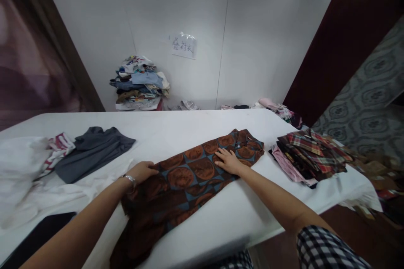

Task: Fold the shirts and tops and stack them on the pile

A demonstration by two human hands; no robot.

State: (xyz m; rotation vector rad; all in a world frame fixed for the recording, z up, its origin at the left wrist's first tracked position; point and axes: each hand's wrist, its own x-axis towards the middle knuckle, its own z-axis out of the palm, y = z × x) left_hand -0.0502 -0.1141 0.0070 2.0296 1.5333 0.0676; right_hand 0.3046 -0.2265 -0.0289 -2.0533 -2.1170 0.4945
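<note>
A brown and blue shirt with round orange prints [189, 176] lies folded into a long strip across the white table [195, 126], its lower end hanging over the near edge. My right hand [227, 160] rests flat on it near the collar end, fingers spread. My left hand [142, 171], with a silver bracelet at the wrist, has its fingers curled on the shirt's left edge near the middle.
A stack of folded plaid shirts [311, 153] sits at the table's right end. A grey garment [91, 151], a striped one [58, 147] and white cloths [22, 168] lie at left. A pile of clothes [140, 84] stands against the far wall.
</note>
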